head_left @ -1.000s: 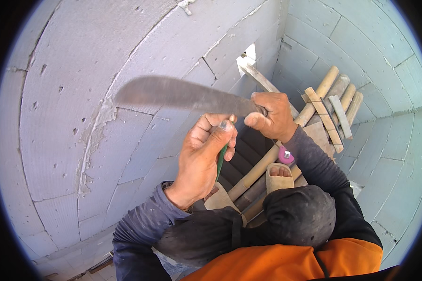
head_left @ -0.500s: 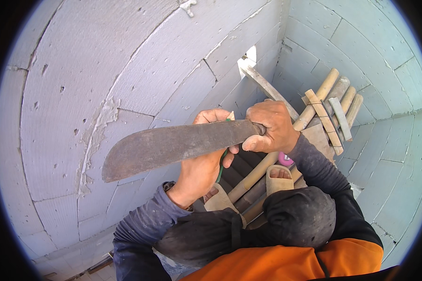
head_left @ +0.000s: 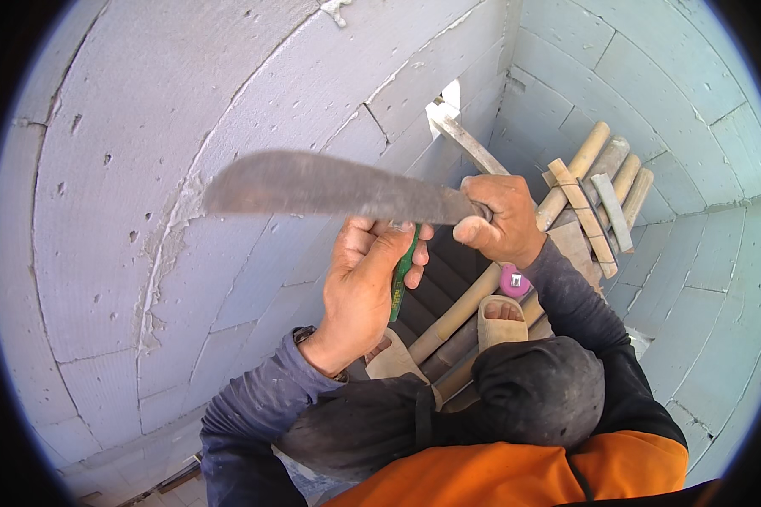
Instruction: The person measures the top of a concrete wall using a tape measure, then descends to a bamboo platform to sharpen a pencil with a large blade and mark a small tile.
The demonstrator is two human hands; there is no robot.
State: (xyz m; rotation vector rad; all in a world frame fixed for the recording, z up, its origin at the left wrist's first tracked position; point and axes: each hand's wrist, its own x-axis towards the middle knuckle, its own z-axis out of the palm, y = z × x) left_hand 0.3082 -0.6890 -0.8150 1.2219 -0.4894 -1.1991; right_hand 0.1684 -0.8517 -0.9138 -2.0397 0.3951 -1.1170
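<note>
My right hand (head_left: pixel 509 221) is wrapped round the handle of a machete (head_left: pixel 330 188), whose broad, dark, worn blade points left and is slightly smeared by motion. Just below the blade, my left hand (head_left: pixel 357 291) pinches a flat green carpenter's pencil (head_left: pixel 399 291) between thumb and fingers. The pencil stands roughly upright, its lower end sticking out under the fingers. Its upper tip is hidden at the blade, so I cannot tell whether the two touch.
Pale block walls (head_left: pixel 169 110) enclose me on the left and far right. Bamboo poles (head_left: pixel 461 313) run under my sandalled feet. A pink round object (head_left: pixel 514 280) lies by the right sandal (head_left: pixel 503 321). Short wooden battens (head_left: pixel 583 215) cross the poles, and a timber (head_left: pixel 478 145) reaches a wall opening.
The machete blade has swung up and away from me, uncovering more of my left hand and the green pencil. Both hands keep their grips.
</note>
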